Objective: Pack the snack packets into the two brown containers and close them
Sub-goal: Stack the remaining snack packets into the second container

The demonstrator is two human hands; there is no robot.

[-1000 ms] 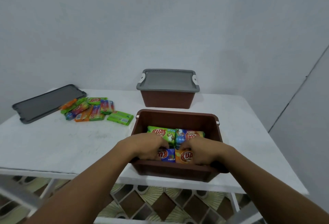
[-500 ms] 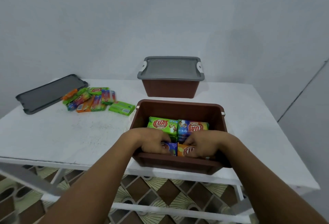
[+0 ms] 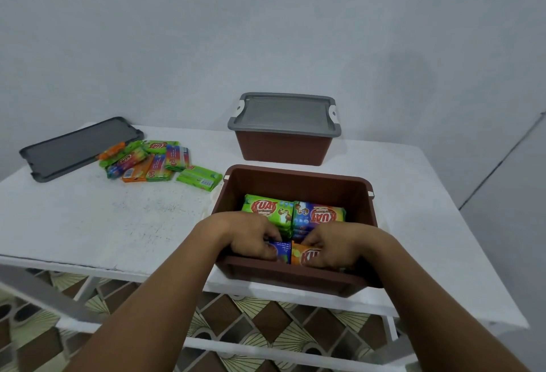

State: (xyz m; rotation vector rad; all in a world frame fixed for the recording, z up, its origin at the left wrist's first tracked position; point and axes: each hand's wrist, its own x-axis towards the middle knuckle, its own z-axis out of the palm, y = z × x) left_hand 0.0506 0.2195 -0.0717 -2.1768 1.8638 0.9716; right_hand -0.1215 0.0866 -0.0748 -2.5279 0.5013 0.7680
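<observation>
An open brown container (image 3: 298, 178) stands at the table's near edge with snack packets packed inside. A green packet (image 3: 267, 209) and a blue-and-orange packet (image 3: 320, 216) lie at its back. Both of my hands are inside its front part. My left hand (image 3: 252, 237) grips a blue packet (image 3: 280, 249) with curled fingers. My right hand (image 3: 334, 246) grips an orange packet (image 3: 302, 255) beside it. A second brown container (image 3: 282, 147) stands behind, closed with a grey lid (image 3: 283, 113). Several loose packets (image 3: 153, 161) lie in a pile on the table at the left.
A dark grey lid (image 3: 76, 147) lies flat at the table's far left corner, its edge touching the pile. The white table (image 3: 103, 223) is backed by a pale wall. Below its front edge are white rails and a patterned floor.
The view has dropped slightly and both hands have pushed a little deeper into the front of the open container. The packets at the back and the pile have not moved.
</observation>
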